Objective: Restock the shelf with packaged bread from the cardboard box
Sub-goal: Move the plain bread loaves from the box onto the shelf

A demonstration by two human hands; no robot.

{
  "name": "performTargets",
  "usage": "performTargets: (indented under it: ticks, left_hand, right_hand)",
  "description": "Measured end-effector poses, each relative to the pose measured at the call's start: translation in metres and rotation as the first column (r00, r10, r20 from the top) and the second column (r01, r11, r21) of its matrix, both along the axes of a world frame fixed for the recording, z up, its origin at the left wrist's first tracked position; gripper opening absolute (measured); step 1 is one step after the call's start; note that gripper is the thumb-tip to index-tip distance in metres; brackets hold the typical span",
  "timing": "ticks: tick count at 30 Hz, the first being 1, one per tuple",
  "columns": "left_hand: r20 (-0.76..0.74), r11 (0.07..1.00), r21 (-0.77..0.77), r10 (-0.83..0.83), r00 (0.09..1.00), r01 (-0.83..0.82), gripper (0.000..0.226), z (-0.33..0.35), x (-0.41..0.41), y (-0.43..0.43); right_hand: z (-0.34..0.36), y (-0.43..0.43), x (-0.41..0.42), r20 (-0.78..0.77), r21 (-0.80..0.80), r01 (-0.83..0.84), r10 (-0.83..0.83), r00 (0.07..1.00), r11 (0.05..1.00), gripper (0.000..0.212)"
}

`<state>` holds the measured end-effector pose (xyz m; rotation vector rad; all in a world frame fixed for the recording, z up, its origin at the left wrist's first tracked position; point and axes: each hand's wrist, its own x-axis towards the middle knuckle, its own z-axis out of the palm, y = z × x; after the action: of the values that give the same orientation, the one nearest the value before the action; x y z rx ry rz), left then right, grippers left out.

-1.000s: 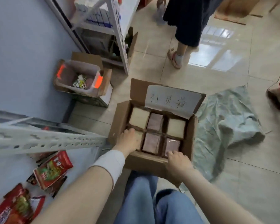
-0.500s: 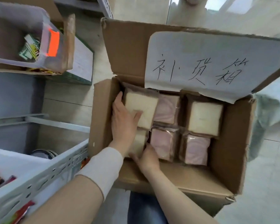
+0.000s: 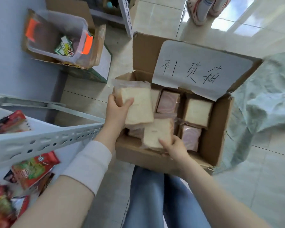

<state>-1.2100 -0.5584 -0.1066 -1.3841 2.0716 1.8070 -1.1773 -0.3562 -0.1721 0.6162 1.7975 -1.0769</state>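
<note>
at seven o'clock, snack packets [image 3: 31, 170] lie on the shelf [image 3: 39, 142] beside you. your right hand [image 3: 175, 148] pinches a white bread pack [image 3: 156, 134] at the cardboard box's [image 3: 209, 145] near edge. your left hand [image 3: 117, 111], thumb over, fingers under, grips another bread pack [image 3: 137, 106] raised at the box's ten o'clock corner. more packs [image 3: 197, 111] sit farther inside.
</note>
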Motion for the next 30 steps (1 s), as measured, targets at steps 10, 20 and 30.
performTargets:
  ticks: [10,20,30]
  left_hand:
    - [-0.422,0.962,-0.001,0.248,0.872,-0.274,0.012,0.223,0.16,0.029]
    - [-0.78,0.83,-0.131,0.251,0.573,-0.542,0.016,0.475,0.338,-0.041]
    - [-0.754,0.428,-0.152,0.532,0.385,-0.891,0.019,0.465,0.528,-0.188]
  right_hand:
    - [0.207,0.058,0.049,-0.374,-0.169,-0.345,0.264,0.889,0.923,0.046]
    - [0.435,-0.06,0.119,-0.699,-0.339,-0.697,0.327,0.636,0.632,0.04]
    - [0.485,-0.279,0.236,-0.832,-0.215,-0.875,0.388,0.397,0.434,0.036]
